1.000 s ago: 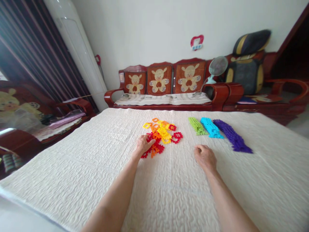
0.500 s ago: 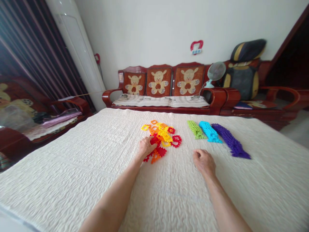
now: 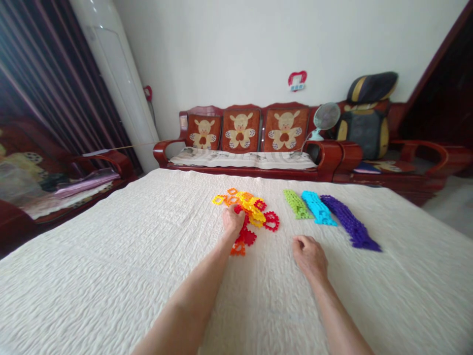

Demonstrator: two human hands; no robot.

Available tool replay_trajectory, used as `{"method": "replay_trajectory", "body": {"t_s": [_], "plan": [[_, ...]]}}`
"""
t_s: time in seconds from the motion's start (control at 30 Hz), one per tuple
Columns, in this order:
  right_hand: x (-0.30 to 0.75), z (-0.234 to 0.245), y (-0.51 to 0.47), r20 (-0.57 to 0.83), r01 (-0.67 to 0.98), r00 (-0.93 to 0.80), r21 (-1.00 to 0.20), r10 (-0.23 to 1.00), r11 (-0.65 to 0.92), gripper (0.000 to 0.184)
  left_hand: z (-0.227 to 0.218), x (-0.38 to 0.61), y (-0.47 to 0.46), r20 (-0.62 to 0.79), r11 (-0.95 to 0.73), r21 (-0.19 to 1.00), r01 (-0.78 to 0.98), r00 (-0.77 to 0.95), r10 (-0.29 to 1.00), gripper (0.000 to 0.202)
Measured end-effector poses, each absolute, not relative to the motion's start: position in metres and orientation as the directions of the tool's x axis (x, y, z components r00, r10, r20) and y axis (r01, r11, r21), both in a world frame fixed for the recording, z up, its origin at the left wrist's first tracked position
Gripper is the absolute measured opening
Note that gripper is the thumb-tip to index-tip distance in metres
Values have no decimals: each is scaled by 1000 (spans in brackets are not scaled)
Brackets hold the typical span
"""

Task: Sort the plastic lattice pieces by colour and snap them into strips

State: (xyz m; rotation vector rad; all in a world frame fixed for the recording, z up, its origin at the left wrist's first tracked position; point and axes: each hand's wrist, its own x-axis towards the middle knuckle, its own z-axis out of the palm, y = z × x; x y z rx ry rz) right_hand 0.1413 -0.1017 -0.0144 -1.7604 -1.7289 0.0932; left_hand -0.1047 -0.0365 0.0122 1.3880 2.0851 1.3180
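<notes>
My left hand [image 3: 233, 220] is at the left side of a loose pile of toothed, interlocking plastic building pieces in yellow, orange and red. Its fingers are closed on a red building piece [image 3: 238, 209], which they partly hide. Other red pieces [image 3: 250, 237] and an orange piece [image 3: 238, 249] lie by the wrist. Yellow pieces [image 3: 252, 204] form the middle of the pile, with a red ring piece [image 3: 272, 221] at its right. On the cloth to the right rests my right hand [image 3: 311, 256], fingers curled in, with nothing visible in them.
Sorted rows of green pieces [image 3: 297, 204], light-blue pieces [image 3: 319, 208] and purple pieces [image 3: 349, 223] lie beyond my right hand. A cream quilted cloth [image 3: 111, 266] covers the table. Behind stand a wooden sofa [image 3: 240, 170] and a small fan [image 3: 327, 117].
My left hand has moved slightly right and farther into the pile, closing on a red piece. My right hand stays curled in about the same place. The view has tilted up slightly.
</notes>
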Motion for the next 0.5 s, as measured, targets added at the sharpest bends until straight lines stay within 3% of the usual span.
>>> {"method": "replay_trajectory", "body": {"t_s": [0.1,0.27,0.4,0.5], "plan": [[142,-16,-101,395,863,128,-496,910,94,25,15,-96,-27,210,52,880,471,-486,848,36],[141,-17,-102,401,861,128,-499,907,99,24,21,-110,-35,309,-179,907,382,-310,899,27],[140,-14,-102,371,865,136,-496,919,72,25,17,-136,-59,397,-292,854,430,-177,901,35],[140,-13,-103,363,868,133,-493,922,68,25,10,-150,-84,417,-371,736,567,52,907,50]]}}
